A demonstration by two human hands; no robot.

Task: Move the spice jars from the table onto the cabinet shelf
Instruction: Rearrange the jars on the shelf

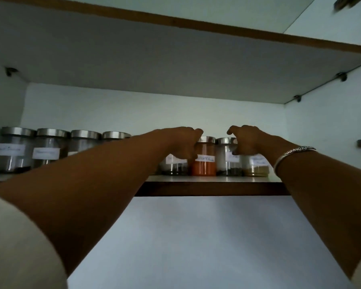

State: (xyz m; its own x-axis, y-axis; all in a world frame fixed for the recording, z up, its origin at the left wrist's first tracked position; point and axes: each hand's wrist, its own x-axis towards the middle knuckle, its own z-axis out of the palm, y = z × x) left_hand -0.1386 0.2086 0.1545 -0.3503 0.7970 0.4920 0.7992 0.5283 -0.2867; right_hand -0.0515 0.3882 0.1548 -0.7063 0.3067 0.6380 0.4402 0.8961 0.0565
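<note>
**Both hands up at the shelf, jars in a row**

Left hand (183, 143) is curled over the top of the dark jar (174, 168), fingers down its right side against the orange jar (204, 164); the dark jar's lid is hidden under the palm. Right hand (247, 140) is curled too, a bangle (290, 153) on the wrist; it covers the top of the tan jar (256, 168), thumb by the white jar (223, 158), and whether it grips either one I cannot tell. These four stand upright, side by side, close to the front edge of the shelf (213, 180); labels are there but unreadable. Further left, four more jars (50, 152) line up to the side wall; the fourth is half hidden by the left forearm, which also blocks the stretch of shelf behind it. Right of the tan jar there's bare shelf, partly behind the right forearm; above the lids, open room below the upper shelf (175, 59). A pale sleeve (19, 247) is cut off bottom left.
</note>
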